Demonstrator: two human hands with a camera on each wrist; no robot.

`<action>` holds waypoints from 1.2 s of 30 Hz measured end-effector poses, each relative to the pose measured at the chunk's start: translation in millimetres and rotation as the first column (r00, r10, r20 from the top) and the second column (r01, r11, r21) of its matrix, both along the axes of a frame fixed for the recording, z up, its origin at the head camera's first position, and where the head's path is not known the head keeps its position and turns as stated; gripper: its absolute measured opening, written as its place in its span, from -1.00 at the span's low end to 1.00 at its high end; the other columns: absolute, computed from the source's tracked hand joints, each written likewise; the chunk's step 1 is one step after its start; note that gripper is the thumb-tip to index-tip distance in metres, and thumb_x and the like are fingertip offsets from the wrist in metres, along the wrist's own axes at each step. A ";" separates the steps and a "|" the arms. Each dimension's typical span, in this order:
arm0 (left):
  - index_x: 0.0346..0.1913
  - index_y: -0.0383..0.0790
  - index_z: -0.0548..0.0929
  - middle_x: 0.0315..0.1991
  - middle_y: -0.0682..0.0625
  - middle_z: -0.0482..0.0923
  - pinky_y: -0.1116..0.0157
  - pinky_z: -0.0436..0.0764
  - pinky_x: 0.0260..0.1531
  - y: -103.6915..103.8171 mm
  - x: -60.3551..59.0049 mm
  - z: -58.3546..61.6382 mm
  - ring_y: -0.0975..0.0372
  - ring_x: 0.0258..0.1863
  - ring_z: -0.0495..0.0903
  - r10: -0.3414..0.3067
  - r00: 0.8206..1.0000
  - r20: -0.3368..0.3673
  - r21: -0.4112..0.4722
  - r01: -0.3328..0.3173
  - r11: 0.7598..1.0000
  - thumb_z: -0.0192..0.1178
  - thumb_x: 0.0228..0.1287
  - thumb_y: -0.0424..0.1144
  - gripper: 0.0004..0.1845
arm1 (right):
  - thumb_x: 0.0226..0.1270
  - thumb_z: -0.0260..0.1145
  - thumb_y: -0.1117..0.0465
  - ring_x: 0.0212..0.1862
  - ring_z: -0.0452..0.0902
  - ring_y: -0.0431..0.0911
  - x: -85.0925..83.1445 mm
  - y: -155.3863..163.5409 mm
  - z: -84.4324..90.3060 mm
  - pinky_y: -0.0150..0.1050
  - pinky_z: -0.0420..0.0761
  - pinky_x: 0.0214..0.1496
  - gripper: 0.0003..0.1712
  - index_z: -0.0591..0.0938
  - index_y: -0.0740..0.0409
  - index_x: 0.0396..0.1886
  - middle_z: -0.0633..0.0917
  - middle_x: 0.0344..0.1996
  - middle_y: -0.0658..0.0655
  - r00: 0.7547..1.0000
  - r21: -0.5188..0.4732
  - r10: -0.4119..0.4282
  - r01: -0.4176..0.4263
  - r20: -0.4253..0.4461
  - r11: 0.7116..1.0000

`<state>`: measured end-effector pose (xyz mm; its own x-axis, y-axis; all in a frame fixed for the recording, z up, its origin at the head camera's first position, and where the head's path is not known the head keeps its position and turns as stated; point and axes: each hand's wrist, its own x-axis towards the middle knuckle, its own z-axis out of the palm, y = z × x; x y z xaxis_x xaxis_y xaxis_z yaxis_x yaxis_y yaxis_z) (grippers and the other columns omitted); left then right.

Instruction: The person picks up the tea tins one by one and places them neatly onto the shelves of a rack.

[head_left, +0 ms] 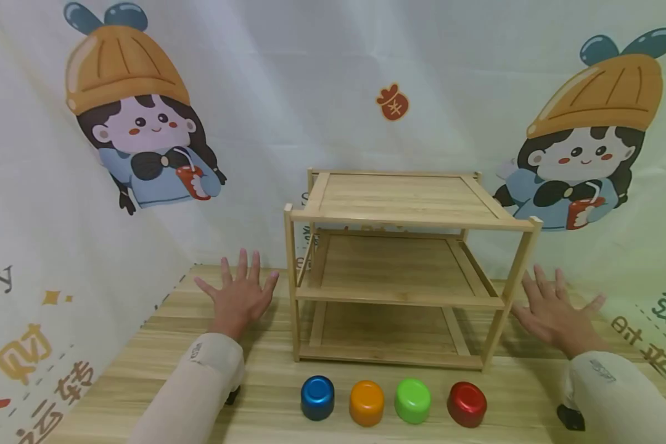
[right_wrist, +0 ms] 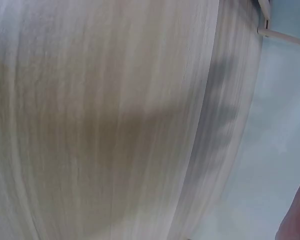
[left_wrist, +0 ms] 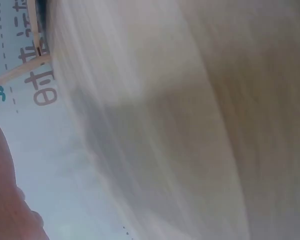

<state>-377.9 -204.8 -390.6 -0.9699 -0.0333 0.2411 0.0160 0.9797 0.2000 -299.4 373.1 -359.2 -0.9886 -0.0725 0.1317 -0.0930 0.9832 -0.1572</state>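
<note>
Left hand (head_left: 238,295): spread flat, palm down, fingers straight and apart, laid on or just above the worktop (head_left: 161,345) to the left of the wooden rack (head_left: 399,265); nothing is held. Contact with the surface cannot be told.

Right hand (head_left: 555,311): likewise spread, palm down, fingers apart, placed to the right of the rack near the worktop's right edge; nothing is held.

Wooden rack: three tiers, upright, set toward the back edge of the worktop between the two hands; all shelves are seen bare.

Four small caps or cups, mouth down, ranged in a row along the front edge before the rack: blue cup (head_left: 317,397), orange cup (head_left: 367,402), green cup (head_left: 413,401), red cup (head_left: 467,404). Each is set just beside its neighbour, apart, none touched by either hand.

Wrist views: only blurred wood grain and a strip of printed cloth are shown.

Step in hand, as judged: a resting stance, with no item yet taken up. Next move, as judged: one hand would need to be drawn back toward the front edge, lowered over a cup, and closed about its sides before any lifting toward a shelf.
</note>
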 end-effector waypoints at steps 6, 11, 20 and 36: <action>0.67 -0.09 -0.13 0.68 -0.21 -0.27 -0.65 -0.43 0.27 -0.8 4.9 3.6 -0.31 0.61 -0.26 -0.059 0.998 0.001 0.058 0.059 0.997 -0.55 0.51 0.43 -0.10 | 0.56 -0.29 -0.42 0.54 -0.53 0.53 3.0 11.0 -6.2 0.80 -0.64 0.11 0.01 -0.30 0.11 0.67 -0.28 0.61 0.44 1.000 -0.024 0.002 -0.002 -0.010 1.000; 0.66 -0.11 -0.03 0.66 -0.24 -0.10 -0.51 0.10 0.39 -6.2 13.7 4.5 -0.23 0.59 0.02 -0.195 0.977 -0.083 0.107 0.203 0.973 -0.42 0.64 0.24 -0.25 | 0.60 -0.27 -0.38 0.53 -0.40 0.57 3.9 19.1 -7.1 0.80 -0.25 0.23 -0.01 -0.35 0.10 0.66 -0.30 0.60 0.46 0.999 -0.025 0.025 -0.025 -0.031 0.999; 0.61 -0.19 0.15 0.55 -0.25 0.18 -0.23 0.34 0.46 0.1 39.0 5.8 -0.16 0.51 0.25 -0.423 0.872 -0.248 0.108 0.459 0.882 -0.20 0.67 0.03 -0.38 | 0.67 -0.18 -0.22 0.46 0.04 0.60 17.4 14.7 -0.1 0.63 0.20 0.28 -0.11 -0.33 0.05 0.67 -0.07 0.60 0.51 0.986 -0.056 0.143 -0.148 -0.085 0.987; 0.66 0.14 -0.32 0.62 -0.19 0.01 -0.09 0.65 0.22 41.5 89.8 17.6 -0.15 0.37 0.47 -0.520 0.767 -0.376 0.300 0.631 0.715 0.12 0.54 0.00 -0.06 | 0.69 -0.06 -0.07 0.01 0.71 0.32 69.1 -19.8 -1.0 0.35 0.65 -0.09 -0.16 -0.26 -0.04 0.69 0.66 0.16 0.45 0.965 -0.096 0.188 -0.208 -0.184 0.973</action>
